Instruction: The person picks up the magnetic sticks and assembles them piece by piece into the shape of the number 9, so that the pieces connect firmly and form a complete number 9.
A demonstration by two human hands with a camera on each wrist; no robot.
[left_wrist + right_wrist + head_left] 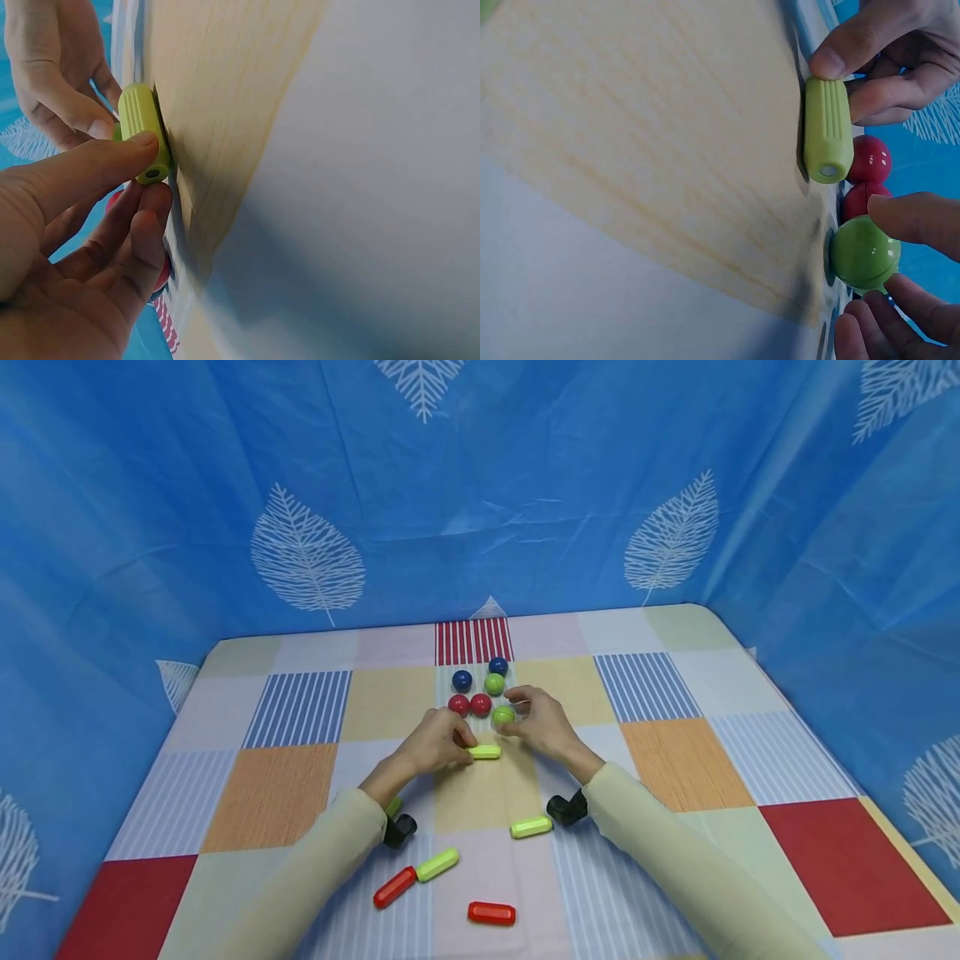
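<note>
My left hand [442,741] pinches a yellow-green ribbed rod [141,120] between thumb and fingers, low over the cloth. A small round grey inset shows in the rod's end [828,171]. Beside it, my right hand [543,724] has thumb and fingers spread around a glossy green ball [864,251]. The thumb is at the ball's edge; whether the fingers touch it I cannot tell. Two red balls [481,704] sit side by side just left of that ball. Behind them are a second green ball [494,684] and two blue balls [462,681].
Nearer the front lie a yellow-green rod [531,827], another [437,865] end to end with a red rod [394,887], and a separate red rod [491,913]. One more yellow-green piece [393,806] is partly hidden by my left wrist. A blue leaf-patterned curtain [480,510] surrounds the patchwork-covered table [690,777].
</note>
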